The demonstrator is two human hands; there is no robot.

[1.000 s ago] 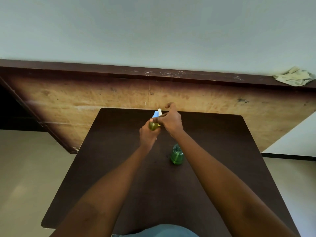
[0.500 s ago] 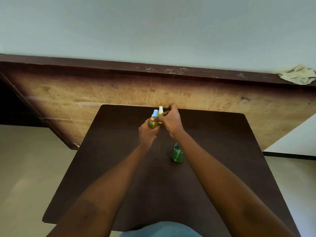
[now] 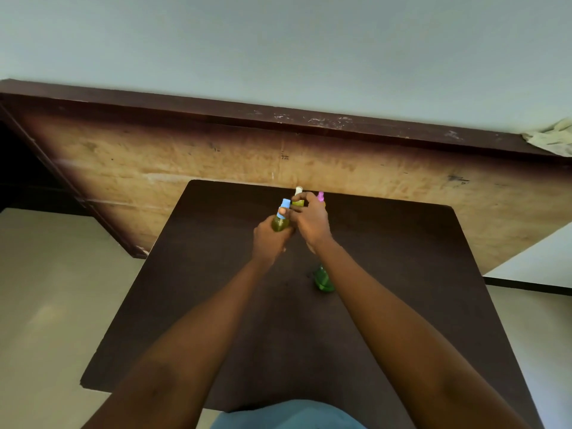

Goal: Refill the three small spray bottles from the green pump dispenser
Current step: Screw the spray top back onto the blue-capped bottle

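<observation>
The left grip point(image 3: 272, 236) is clamped round the blue-capped bottle point(image 3: 280, 223), one finger lying across its cap. At its 2 o'clock, the right grip point(image 3: 312, 224) pinches the white-capped bottle point(image 3: 298, 191), and the pink-capped bottle point(image 3: 321, 196) stands just at that one's 3 o'clock. The green dispenser point(image 3: 323, 280) stands on the bench point(image 3: 216, 289) at the right grip's 6 o'clock, partly hidden by the forearm.

dk brown table point(image 3: 198, 289); green dispenser point(image 3: 323, 279); blue cap point(image 3: 285, 203), white cap point(image 3: 298, 190), pink cap point(image 3: 320, 196)
</observation>
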